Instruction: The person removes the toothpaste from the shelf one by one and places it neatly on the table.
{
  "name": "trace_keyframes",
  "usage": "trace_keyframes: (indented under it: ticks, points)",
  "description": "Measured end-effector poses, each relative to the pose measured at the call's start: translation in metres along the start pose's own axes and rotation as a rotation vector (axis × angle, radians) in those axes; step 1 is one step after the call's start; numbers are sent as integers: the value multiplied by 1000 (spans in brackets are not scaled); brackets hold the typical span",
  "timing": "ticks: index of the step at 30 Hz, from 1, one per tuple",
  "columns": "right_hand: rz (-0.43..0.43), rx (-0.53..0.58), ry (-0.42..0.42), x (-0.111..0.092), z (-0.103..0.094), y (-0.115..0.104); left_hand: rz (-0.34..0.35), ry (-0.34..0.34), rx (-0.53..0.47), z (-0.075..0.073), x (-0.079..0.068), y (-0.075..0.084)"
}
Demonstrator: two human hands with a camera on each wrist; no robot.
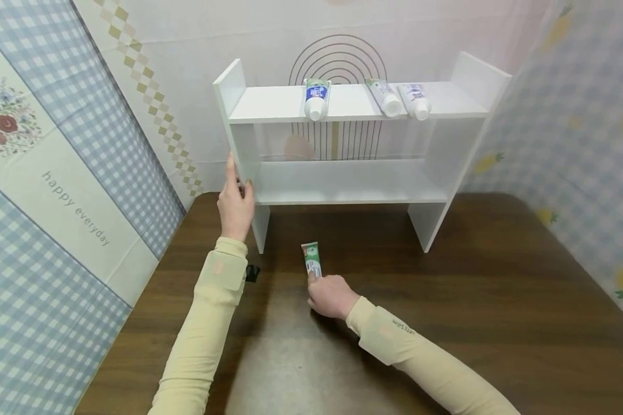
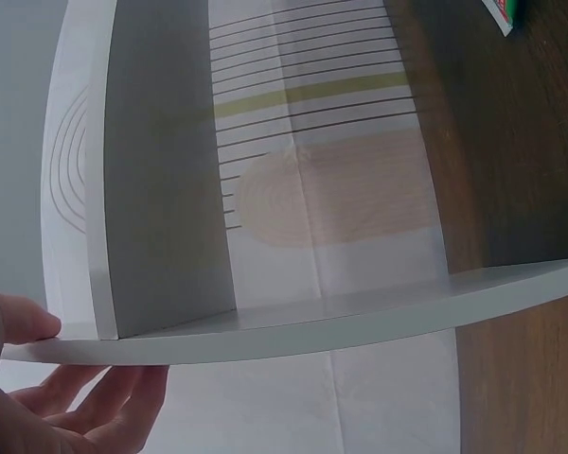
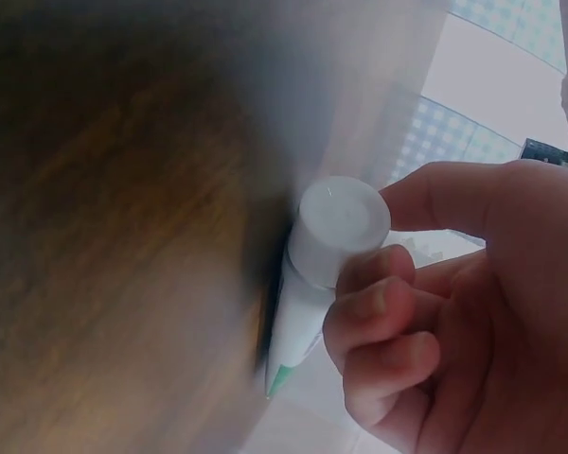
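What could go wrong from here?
1. The top tubes lie with their caps at the front edge of the shelf; if the left hand, gripping its side, jolts it, they might slide off.
2. The right hand holds the green tube near its cap end, so the far end could swing or droop if lifted.
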State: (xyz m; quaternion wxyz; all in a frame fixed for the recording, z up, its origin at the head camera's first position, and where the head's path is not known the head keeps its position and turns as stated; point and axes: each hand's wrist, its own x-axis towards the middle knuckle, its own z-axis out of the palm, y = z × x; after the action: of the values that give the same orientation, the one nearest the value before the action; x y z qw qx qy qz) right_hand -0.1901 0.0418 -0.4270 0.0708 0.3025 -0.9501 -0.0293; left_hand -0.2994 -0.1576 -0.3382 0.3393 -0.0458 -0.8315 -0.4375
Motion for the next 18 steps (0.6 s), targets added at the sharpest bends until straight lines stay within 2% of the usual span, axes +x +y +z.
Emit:
trace_keyframes:
  ticks: [4,9,14,18]
  points:
    - [10,18,-9,0,1,-2,17,12,-4,-1,0,-1]
    - [18,34,-22,-1,1,0,15,-11,6,1,0,-1]
    - [9,113,-111,2,-5,5,-14,-3,2,0,-3,-2]
    - [13,180,-163,6,-12,8,-11,-2,-6,-2,-5,-2]
